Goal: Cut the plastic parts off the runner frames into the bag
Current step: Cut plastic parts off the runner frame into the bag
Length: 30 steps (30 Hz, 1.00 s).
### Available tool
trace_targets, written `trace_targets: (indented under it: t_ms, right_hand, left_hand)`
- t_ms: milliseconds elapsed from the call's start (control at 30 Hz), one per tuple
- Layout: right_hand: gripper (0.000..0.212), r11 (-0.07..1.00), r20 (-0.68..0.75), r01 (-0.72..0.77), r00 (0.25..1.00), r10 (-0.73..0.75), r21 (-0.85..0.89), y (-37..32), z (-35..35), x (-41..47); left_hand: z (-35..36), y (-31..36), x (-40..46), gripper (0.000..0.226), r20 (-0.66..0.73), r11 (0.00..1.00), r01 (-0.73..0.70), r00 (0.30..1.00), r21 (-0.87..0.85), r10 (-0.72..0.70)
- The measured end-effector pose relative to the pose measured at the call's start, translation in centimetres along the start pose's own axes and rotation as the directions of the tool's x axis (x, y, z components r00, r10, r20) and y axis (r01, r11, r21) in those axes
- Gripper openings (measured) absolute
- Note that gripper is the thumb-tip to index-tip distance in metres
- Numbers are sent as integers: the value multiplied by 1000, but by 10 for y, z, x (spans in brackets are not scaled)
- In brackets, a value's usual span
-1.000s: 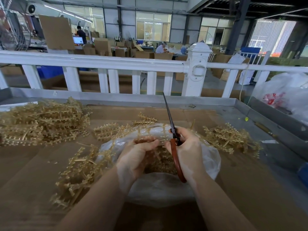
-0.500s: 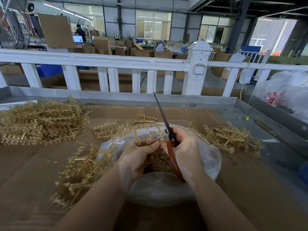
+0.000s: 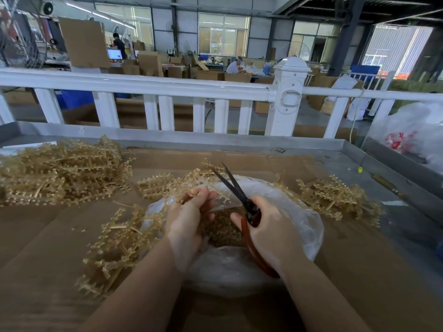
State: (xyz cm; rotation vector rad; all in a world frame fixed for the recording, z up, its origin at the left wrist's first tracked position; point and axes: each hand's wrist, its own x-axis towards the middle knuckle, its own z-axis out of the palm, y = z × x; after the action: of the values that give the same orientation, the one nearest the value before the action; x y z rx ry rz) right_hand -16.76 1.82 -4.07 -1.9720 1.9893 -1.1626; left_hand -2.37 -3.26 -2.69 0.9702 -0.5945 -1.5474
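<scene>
While the left hand point(image 3: 189, 219) pinches a runner frame point(image 3: 191, 196) over the clear bag point(image 3: 297, 212) at the bench's near middle, the right hand point(image 3: 271, 226) grips red-handled scissors point(image 3: 242, 202), blades parted. Cut parts point(image 3: 225, 232) already fill the bag's hollow. Judged part-done: a large pile point(image 3: 64, 171) of amber, spiky frames remains at the far left edge, with smaller heaps point(image 3: 335, 197) beside the bag.
</scene>
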Motion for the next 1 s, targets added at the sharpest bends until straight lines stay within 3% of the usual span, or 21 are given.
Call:
trace_targets:
  t_ms: [400, 1000]
  right_hand:
    - [44, 976, -1, 119, 993, -121, -184, 9, 5, -14]
    - [42, 968, 54, 150, 988, -142, -203, 5, 2, -14]
  left_hand:
    - [-5, -9, 6, 11, -49, 972, -158, 987, -173, 152]
    - [-5, -9, -1, 23, -8, 952, -139, 990, -271, 142]
